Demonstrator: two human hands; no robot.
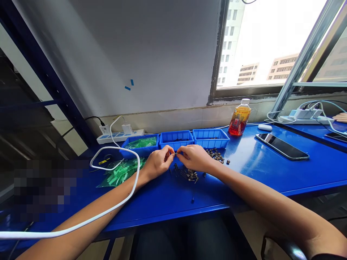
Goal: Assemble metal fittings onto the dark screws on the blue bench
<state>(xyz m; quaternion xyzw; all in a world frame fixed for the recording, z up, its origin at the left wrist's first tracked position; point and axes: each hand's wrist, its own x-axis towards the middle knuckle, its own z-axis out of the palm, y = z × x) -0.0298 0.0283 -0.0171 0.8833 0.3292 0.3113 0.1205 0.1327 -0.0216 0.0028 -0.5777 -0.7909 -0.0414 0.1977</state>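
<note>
Two bare hands meet over a blue table. The left hand and right hand each pinch one end of a tiny metal part, fingertips pressed together on it. Just below and to the right of the pinch lies a loose pile of small dark parts, seemingly still to be handled. Just beyond the pinch stand three blue bins; the left one holds green pieces, the others look nearly bare. Left of the grip lies a bag of green pieces.
</note>
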